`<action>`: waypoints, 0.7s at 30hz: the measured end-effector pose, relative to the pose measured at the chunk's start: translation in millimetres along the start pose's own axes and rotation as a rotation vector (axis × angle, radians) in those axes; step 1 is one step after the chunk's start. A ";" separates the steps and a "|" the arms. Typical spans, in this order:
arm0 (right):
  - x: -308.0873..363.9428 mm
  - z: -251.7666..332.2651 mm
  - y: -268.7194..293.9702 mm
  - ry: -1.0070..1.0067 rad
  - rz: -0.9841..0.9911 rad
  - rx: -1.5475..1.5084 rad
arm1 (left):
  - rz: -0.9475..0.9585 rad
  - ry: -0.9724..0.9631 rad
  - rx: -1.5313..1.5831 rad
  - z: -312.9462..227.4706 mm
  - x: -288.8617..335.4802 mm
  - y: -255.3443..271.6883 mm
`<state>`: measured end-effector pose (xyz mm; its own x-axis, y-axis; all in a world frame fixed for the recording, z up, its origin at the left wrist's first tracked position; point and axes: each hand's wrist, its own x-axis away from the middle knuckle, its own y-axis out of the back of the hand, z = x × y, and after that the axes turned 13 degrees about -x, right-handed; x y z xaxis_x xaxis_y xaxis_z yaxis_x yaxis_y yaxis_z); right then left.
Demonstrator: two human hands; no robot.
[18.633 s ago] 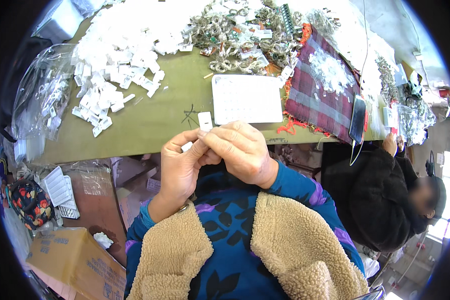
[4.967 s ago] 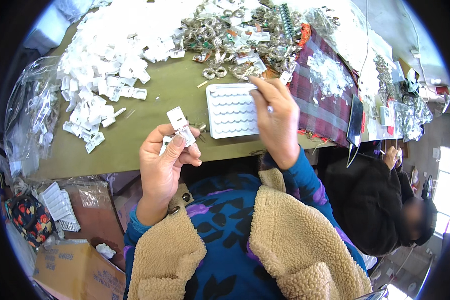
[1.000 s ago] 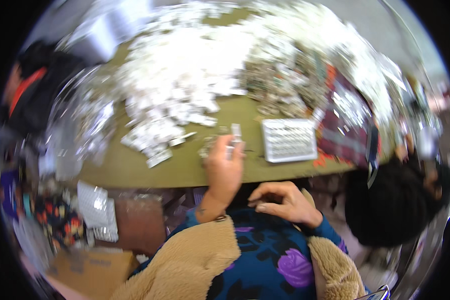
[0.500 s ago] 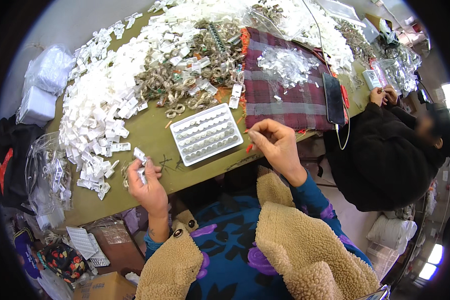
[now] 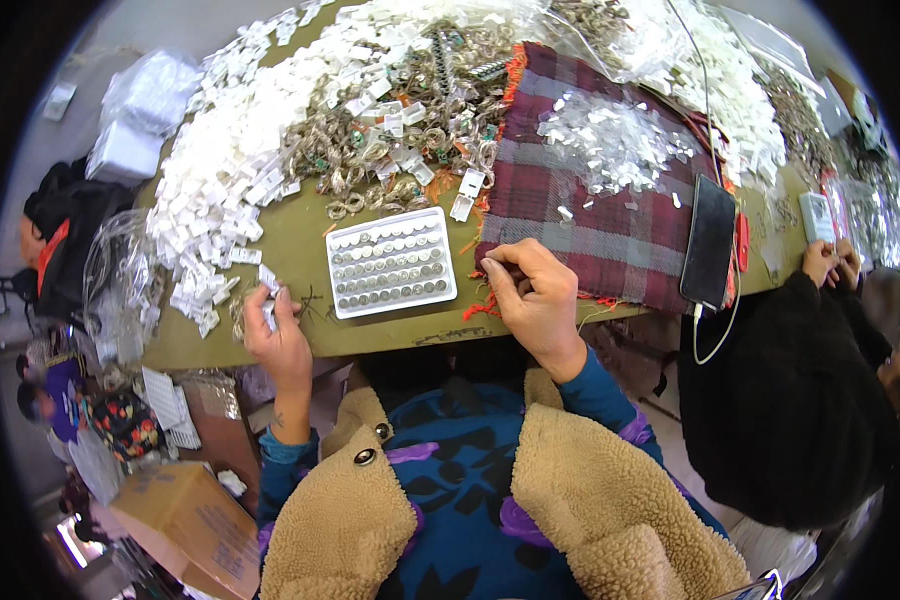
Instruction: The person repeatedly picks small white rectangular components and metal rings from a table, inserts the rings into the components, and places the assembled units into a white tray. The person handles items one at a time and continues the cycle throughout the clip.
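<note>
Near the table's front edge at left, my left hand [image 5: 280,338] has its thumb and fingers closed on a small white plastic case [image 5: 268,278]. A coil of thin wire lies partly hidden beside it. To the right of a white tray [image 5: 397,307], my right hand [image 5: 538,300] pinches thumb and forefinger together; whatever is between them is too small to make out. The tray holds rows of small round silver button cells [image 5: 390,284]. Its right edge is a short way from my right fingertips.
A heap of white plastic cases [image 5: 210,200] and coiled wires [image 5: 360,165] covers the back. A plaid cloth [image 5: 540,215] bears clear plastic bits [image 5: 610,145]. A phone [image 5: 708,240] on a cable lies at right. Another person [image 5: 790,400] sits beyond, holding a white box [image 5: 817,217].
The whole view has shifted and turned slightly. My left hand has turned, with less of the white plastic showing in it. My right hand stays pinched beside the tray.
</note>
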<state>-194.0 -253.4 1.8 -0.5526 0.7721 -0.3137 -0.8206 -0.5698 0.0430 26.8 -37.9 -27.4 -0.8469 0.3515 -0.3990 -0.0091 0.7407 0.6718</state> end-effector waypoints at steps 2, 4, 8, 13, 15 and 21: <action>-6.5 0.0 0.0 0.077 0.016 0.063 | 0.018 0.008 -0.029 -0.8 -2.5 0.0; -15.3 -0.7 -1.6 0.149 0.037 0.190 | -0.014 -0.042 -0.041 -2.5 -2.9 -3.6; -35.8 -7.9 -12.3 0.241 0.211 0.536 | -0.074 -0.083 -0.131 -5.2 5.7 -1.1; -37.4 -21.4 -17.9 0.209 0.258 0.635 | -0.114 -0.101 -0.141 -11.8 4.0 -2.4; -39.8 -21.7 -18.4 0.175 0.240 0.646 | -0.118 -0.106 -0.125 -12.5 3.8 -0.2; -40.2 -12.9 -22.2 0.255 0.215 0.732 | -0.094 -0.088 -0.130 -13.0 3.7 -0.7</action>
<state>-151.8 -275.4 1.2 -0.7319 0.5281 -0.4306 -0.6359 -0.3021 0.7102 16.8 -44.6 -21.2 -0.7894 0.3375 -0.5128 -0.1589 0.6945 0.7017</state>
